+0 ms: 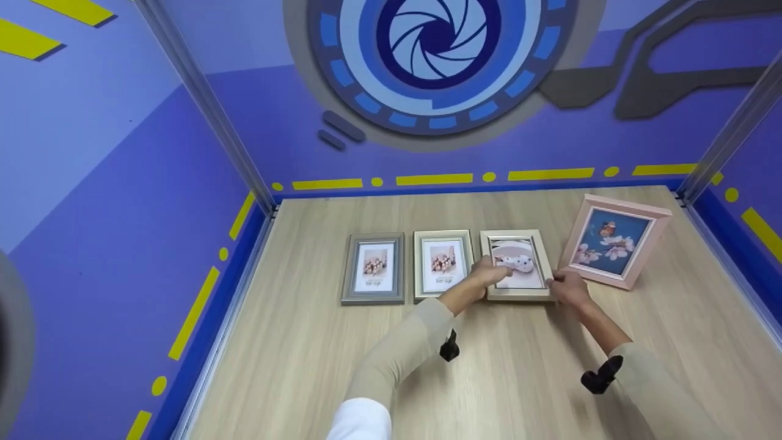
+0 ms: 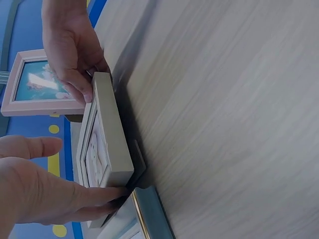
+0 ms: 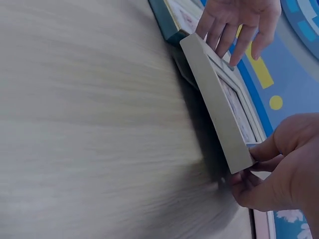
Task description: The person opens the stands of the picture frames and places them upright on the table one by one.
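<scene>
A cream picture frame (image 1: 541, 244) with a photo of a white spotted figure lies face up, third from the left in a row. Its near edge is raised off the table, and a dark support flap (image 2: 139, 155) shows under it in the left wrist view. At its near right corner, my right hand (image 1: 571, 288) pinches the edge between thumb and fingers, seen closely in the right wrist view. My left hand (image 1: 487, 275) is at the opposite side, its fingers straight along the frame's edge and its thumb held apart above the photo.
Left of it lie a champagne-edged frame (image 1: 442, 234) and a grey frame (image 1: 400, 269), both with flower photos. A pink frame (image 1: 650, 244) with a bird-and-blossom picture stands tilted at the right. Blue-purple printed panels (image 1: 244, 110) wall the wooden table (image 1: 305, 366).
</scene>
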Demonstrator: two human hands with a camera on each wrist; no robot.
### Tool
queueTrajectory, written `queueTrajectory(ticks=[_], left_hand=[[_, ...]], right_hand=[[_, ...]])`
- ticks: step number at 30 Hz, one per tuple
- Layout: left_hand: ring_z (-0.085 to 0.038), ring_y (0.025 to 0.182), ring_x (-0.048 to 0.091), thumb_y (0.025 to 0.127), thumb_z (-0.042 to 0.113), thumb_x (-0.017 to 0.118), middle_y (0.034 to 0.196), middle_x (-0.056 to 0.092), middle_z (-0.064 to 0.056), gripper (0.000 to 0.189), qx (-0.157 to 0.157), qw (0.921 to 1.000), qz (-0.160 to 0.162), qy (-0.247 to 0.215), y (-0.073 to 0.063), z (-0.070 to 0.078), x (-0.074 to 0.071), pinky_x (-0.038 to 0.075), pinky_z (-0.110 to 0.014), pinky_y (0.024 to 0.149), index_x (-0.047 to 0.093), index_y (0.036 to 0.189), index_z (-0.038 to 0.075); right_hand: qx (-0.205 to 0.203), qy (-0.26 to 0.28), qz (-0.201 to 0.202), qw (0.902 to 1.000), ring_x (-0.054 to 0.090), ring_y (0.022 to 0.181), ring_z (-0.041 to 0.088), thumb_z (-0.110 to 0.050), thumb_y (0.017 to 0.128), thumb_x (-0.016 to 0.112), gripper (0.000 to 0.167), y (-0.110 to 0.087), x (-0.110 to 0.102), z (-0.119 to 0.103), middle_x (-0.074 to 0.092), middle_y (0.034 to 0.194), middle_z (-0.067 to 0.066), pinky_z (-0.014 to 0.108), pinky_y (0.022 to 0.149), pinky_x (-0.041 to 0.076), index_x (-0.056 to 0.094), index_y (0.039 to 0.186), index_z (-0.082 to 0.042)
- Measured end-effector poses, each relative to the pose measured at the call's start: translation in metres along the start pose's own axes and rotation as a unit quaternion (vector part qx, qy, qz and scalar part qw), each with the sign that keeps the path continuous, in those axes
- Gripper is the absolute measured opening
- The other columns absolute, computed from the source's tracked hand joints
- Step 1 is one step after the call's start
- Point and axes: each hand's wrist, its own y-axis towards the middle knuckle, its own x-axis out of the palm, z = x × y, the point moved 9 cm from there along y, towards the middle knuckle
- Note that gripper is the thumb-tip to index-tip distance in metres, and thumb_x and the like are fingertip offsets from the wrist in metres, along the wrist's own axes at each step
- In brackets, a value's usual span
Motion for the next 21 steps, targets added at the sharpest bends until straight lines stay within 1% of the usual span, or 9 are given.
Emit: queueTrajectory(ticks=[3,5,9,10,12,15,17,19,21], left_hand=[[-0.028,0.112,0.061,0.083,0.007,0.073,0.113,0.066,-0.015,0.034,0.0,0.9997,0.014,-0.021,0.001,0.001,-0.007,0.051,-0.043,0.104,0.063,0.113,-0.004],[-0.029,0.111,0.061,0.083,0.006,0.071,0.112,0.065,-0.015,0.03,0.003,0.9989,0.027,-0.039,0.001,0.002,-0.013,0.051,-0.043,0.103,0.063,0.11,-0.004],[-0.028,0.112,0.06,0.083,0.005,0.068,0.115,0.064,-0.016,0.032,0.004,0.9957,0.055,-0.074,0.002,0.004,-0.026,0.051,-0.04,0.102,0.063,0.114,-0.003],[-0.025,0.107,0.06,0.084,0.005,0.068,0.11,0.064,-0.012,0.027,0.004,0.9946,0.063,-0.082,0.003,0.004,-0.029,0.052,-0.036,0.098,0.063,0.11,0.0],[-0.019,0.091,0.056,0.085,0.003,0.066,0.091,0.06,-0.005,0.008,0.003,0.9924,0.076,-0.096,0.005,0.005,-0.037,0.051,-0.03,0.082,0.061,0.091,0.005],[-0.015,0.074,0.043,0.082,-0.004,0.062,0.073,0.044,0.001,0.024,0.002,0.9874,0.087,-0.133,0.008,0.006,-0.045,0.038,-0.024,0.063,0.048,0.071,0.011],[-0.013,0.073,0.043,0.079,-0.007,0.061,0.071,0.047,0.001,0.019,0.007,0.9849,0.091,-0.148,0.008,0.007,-0.05,0.036,-0.022,0.061,0.053,0.07,0.007],[-0.012,0.078,0.048,0.077,-0.008,0.061,0.08,0.059,-0.001,0.012,0.012,0.9837,0.091,-0.155,0.007,0.007,-0.055,0.041,-0.02,0.064,0.066,0.084,0.001],[-0.012,0.081,0.052,0.077,-0.007,0.062,0.093,0.068,-0.004,0.03,0.016,0.9846,0.09,-0.148,0.005,0.006,-0.061,0.048,-0.021,0.071,0.072,0.105,-0.002]], right_hand=[[-0.004,0.005,0.006,1.0,0.057,0.095,0.03,-0.007,0.099,0.053,0.04,-0.002,-0.002,-0.007,0.062,0.118,0.036,0.022,0.072,0.044,0.057,0.13,0.018],[-0.003,0.009,0.006,0.9999,0.057,0.11,0.038,-0.008,0.1,0.053,0.043,-0.003,-0.003,-0.011,0.058,0.131,0.038,0.022,0.079,0.046,0.053,0.134,0.018],[0.013,0.024,-0.005,0.9996,0.048,0.131,0.044,-0.01,0.103,0.049,0.048,-0.005,-0.005,-0.016,0.046,0.144,0.04,0.036,0.101,0.048,0.044,0.142,0.018],[0.018,0.033,-0.01,0.9992,0.045,0.134,0.044,-0.01,0.104,0.048,0.05,-0.005,-0.005,-0.017,0.043,0.147,0.04,0.041,0.106,0.046,0.04,0.144,0.017],[0.025,0.048,-0.018,0.9984,0.042,0.137,0.044,-0.011,0.105,0.046,0.052,-0.006,-0.005,-0.019,0.039,0.15,0.04,0.046,0.111,0.043,0.036,0.147,0.017],[0.029,0.066,-0.023,0.9971,0.043,0.134,0.041,-0.013,0.106,0.045,0.054,-0.007,-0.005,-0.022,0.039,0.151,0.04,0.035,0.104,0.046,0.034,0.148,0.017],[0.023,0.077,-0.019,0.9966,0.05,0.124,0.034,-0.013,0.105,0.046,0.053,-0.007,-0.006,-0.026,0.044,0.147,0.039,0.023,0.093,0.048,0.036,0.147,0.018],[0.014,0.093,-0.014,0.9955,0.055,0.109,0.022,-0.012,0.105,0.049,0.051,-0.007,-0.005,-0.03,0.05,0.141,0.037,0.015,0.081,0.046,0.04,0.145,0.019],[0.003,0.112,-0.017,0.9935,0.054,0.097,0.009,-0.01,0.104,0.05,0.05,-0.007,-0.003,-0.033,0.055,0.134,0.033,0.011,0.075,0.045,0.041,0.143,0.02]])
